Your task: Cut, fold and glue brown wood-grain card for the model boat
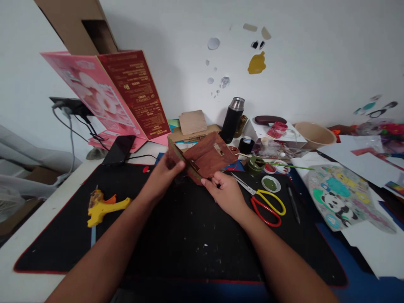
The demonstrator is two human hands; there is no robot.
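Above the middle of the black mat, both hands hold a reddish-brown painted cardboard piece (pixel 212 156) made of panels joined at an angle. A small cut-out shows in its right panel, and a greenish edge runs along the left one. My left hand (pixel 161 176) is closed on the left panel, its thumb over the near face. With thumb and bent fingers, my right hand (pixel 224 191) pinches the lower front edge. Just right of that hand lie scissors (pixel 252 191) with one yellow and one red handle, blades apart. The underside of the cardboard piece is hidden.
A yellow glue gun (pixel 102 208) lies on the black mat (pixel 195 244) at left, near a phone (pixel 119 150). Behind stand a pink-and-red folded board (pixel 135 92) and a black flask (pixel 232 120). At right are a small dish of green (pixel 270 184) and a black pen (pixel 293 204).
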